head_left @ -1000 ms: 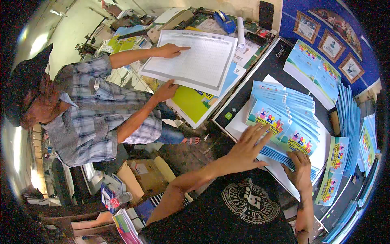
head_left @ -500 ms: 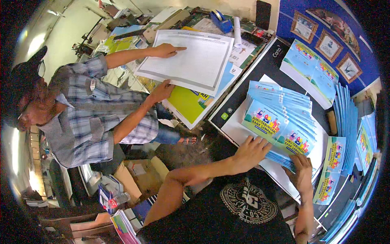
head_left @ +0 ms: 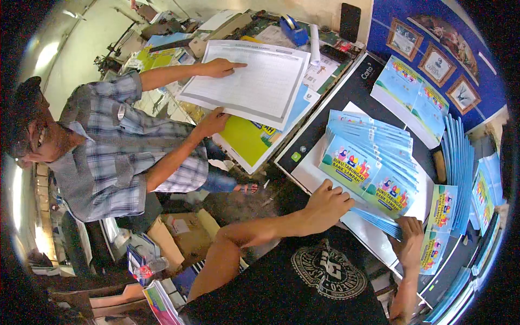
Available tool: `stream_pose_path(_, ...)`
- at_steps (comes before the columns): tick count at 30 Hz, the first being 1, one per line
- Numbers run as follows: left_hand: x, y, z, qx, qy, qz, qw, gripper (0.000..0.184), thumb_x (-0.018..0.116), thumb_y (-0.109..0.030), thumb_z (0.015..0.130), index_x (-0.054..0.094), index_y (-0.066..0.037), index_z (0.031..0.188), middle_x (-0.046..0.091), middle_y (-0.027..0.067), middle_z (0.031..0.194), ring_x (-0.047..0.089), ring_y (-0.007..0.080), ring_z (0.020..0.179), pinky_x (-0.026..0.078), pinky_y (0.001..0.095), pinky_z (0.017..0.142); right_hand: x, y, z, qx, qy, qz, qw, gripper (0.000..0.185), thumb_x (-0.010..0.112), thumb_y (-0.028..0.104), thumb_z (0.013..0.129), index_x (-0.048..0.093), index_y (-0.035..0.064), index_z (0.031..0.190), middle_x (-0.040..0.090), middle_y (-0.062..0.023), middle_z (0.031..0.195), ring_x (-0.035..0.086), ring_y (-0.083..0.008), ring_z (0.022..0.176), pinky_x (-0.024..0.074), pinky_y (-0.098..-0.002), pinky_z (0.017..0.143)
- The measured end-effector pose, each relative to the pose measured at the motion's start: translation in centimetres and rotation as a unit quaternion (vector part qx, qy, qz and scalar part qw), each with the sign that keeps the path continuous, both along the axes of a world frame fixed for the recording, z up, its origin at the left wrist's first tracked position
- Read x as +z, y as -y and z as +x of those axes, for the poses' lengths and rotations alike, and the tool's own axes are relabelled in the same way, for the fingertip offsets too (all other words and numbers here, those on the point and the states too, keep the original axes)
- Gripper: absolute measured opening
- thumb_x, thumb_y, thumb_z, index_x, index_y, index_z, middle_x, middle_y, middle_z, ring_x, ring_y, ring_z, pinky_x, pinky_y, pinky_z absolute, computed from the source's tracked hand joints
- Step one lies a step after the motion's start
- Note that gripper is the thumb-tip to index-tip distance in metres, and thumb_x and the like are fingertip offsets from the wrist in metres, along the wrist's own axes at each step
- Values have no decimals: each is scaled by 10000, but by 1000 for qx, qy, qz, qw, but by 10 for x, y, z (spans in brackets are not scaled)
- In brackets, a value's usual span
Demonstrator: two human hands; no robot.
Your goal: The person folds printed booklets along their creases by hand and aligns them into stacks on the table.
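Observation:
A fanned pile of blue booklets point(head_left: 346, 162), printed "Buku Tabungan Bank Sampah", lies on a white sheet point(head_left: 319, 176) in front of me. My left hand point(head_left: 325, 208) is at the pile's near left edge, its fingers bent and closed against the booklets; the fingertips are partly hidden. At the near right corner, my right hand point(head_left: 407, 241) has its fingers curled round the booklets' layered edges. Just right of this hand lies a strip of two printed covers point(head_left: 440, 227). A taller stack of printed sheets point(head_left: 409, 103) stands behind the pile.
Blue booklets point(head_left: 457, 173) stand on edge at the right. Across on the left, a person in a plaid shirt point(head_left: 130, 146) points at a large printed sheet point(head_left: 244, 81) on another table. A blue tape dispenser point(head_left: 294, 30) stands behind it. Cardboard boxes point(head_left: 187, 238) sit below.
My left hand has drawn back from the cover toward the pile's near edge, its fingers more bent. My right hand has come slightly down and nearer. The other person's head has turned.

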State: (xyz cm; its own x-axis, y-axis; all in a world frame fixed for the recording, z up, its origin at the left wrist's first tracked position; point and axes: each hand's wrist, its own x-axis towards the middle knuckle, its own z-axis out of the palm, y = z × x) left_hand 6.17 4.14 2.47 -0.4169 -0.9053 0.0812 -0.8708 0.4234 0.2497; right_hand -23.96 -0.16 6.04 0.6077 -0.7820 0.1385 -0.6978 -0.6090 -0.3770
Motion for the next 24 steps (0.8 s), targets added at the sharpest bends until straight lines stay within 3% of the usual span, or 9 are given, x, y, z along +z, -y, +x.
stream_pose_path(7, -30, 8, 2, 26, 27, -101, 994, 183, 623, -168, 834, 663, -112, 1004, 673, 30, 927, 624, 195, 968, 424, 392, 858, -19, 13, 10, 28, -58, 16, 998, 438, 856, 191, 683, 638, 27, 1026, 658, -156, 943, 611, -362, 899, 458, -454, 805)
stream_pose_path(14, -35, 2, 0, 29, 0, -17, 999, 202, 613, -174, 851, 643, -109, 1040, 672, 48, 970, 643, 214, 984, 458, 418, 875, -17, 17, 41, 87, -26, 23, 996, 463, 882, 206, 695, 665, 21, 1059, 699, -153, 1003, 652, -356, 921, 499, -451, 825)
stream_pose_path(21, -44, 2, 0, 35, -72, -64, 995, 178, 602, -163, 858, 653, -121, 1023, 688, 49, 1012, 637, 227, 1045, 462, 429, 874, -33, 10, 90, 114, -29, 12, 993, 346, 815, 197, 765, 683, 43, 1045, 704, -126, 978, 657, -340, 919, 486, -461, 847)
stream_pose_path(24, -39, 1, 3, 16, -44, -32, 998, 190, 603, -176, 862, 656, -121, 1036, 690, 48, 1005, 634, 229, 1059, 455, 431, 880, -28, 10, 106, 119, -22, 39, 992, 273, 785, 162, 795, 688, 44, 1021, 702, -129, 946, 663, -325, 913, 494, -455, 827)
